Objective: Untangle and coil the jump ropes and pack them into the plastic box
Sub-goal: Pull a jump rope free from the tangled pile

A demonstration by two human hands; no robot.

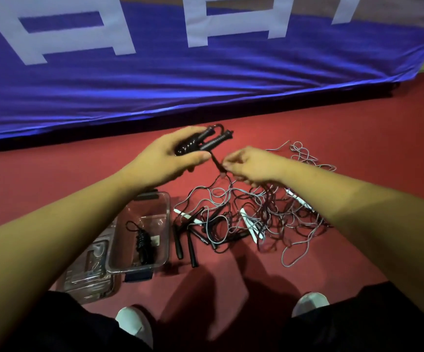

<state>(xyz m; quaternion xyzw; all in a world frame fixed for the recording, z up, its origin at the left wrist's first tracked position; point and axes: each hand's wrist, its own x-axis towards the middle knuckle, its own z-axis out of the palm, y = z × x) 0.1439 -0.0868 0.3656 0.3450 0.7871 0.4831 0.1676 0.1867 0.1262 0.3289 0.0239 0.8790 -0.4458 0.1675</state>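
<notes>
Head camera shows left hand (162,158) gripping half-hidden coiled rope (202,142), right hand (251,166) pinching its blurred tail (217,164).

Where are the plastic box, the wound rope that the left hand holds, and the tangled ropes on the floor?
Plastic box (152,214): head view, bare part of its bottom.
Wound rope (188,146): head view, its dark wound middle.
Tangled ropes (269,207): head view, middle of the heap.

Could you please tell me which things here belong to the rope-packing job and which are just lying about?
Job: black jump rope in the left hand, its cord pinched by the right hand; tangled rope pile; plastic box; coiled rope inside it.
Lying about: box lid; blue banner; white shoes.
</notes>
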